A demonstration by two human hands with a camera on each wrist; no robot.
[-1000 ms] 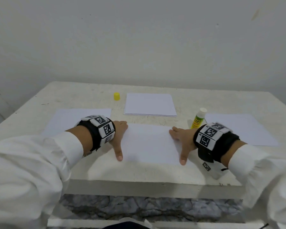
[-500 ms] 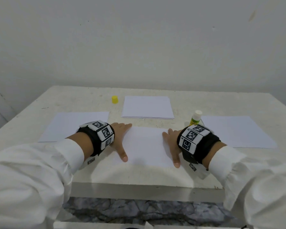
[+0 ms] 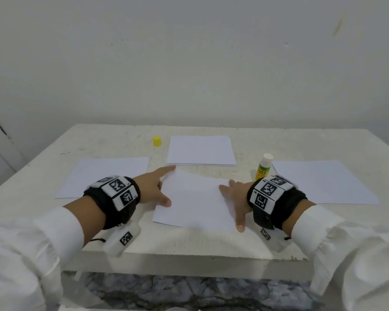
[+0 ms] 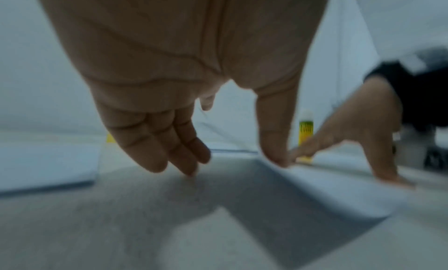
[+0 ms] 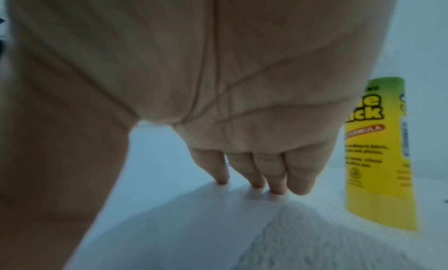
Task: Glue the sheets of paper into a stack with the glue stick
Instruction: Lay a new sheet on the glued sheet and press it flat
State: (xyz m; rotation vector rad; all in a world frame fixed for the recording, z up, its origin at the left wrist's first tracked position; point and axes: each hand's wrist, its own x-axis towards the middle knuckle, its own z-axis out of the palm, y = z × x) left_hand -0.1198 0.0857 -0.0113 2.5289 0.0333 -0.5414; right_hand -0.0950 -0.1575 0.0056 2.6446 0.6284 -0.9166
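Observation:
A white sheet of paper (image 3: pixel 193 200) lies at the near middle of the table, turned slightly askew. My left hand (image 3: pixel 154 187) rests at its left edge with the index finger stretched to the far left corner and the thumb on the paper (image 4: pixel 327 180). My right hand (image 3: pixel 234 196) presses flat on its right edge, fingertips (image 5: pixel 257 184) on the sheet (image 5: pixel 189 216). The uncapped glue stick (image 3: pixel 262 167) stands upright just beyond my right wrist, also seen close in the right wrist view as the glue stick (image 5: pixel 380 155). Its yellow cap (image 3: pixel 157 140) sits far left of the stack of sheets (image 3: pixel 200 150).
One loose sheet (image 3: pixel 103 176) lies at the left and another sheet (image 3: pixel 321 180) at the right of the white table (image 3: pixel 189 245). A plain wall rises behind the table's far edge. The near table edge is just below my wrists.
Both hands have slid along the middle sheet, the left index reaching toward its far left corner. The sheet has turned slightly, and the head view has dropped and come closer.

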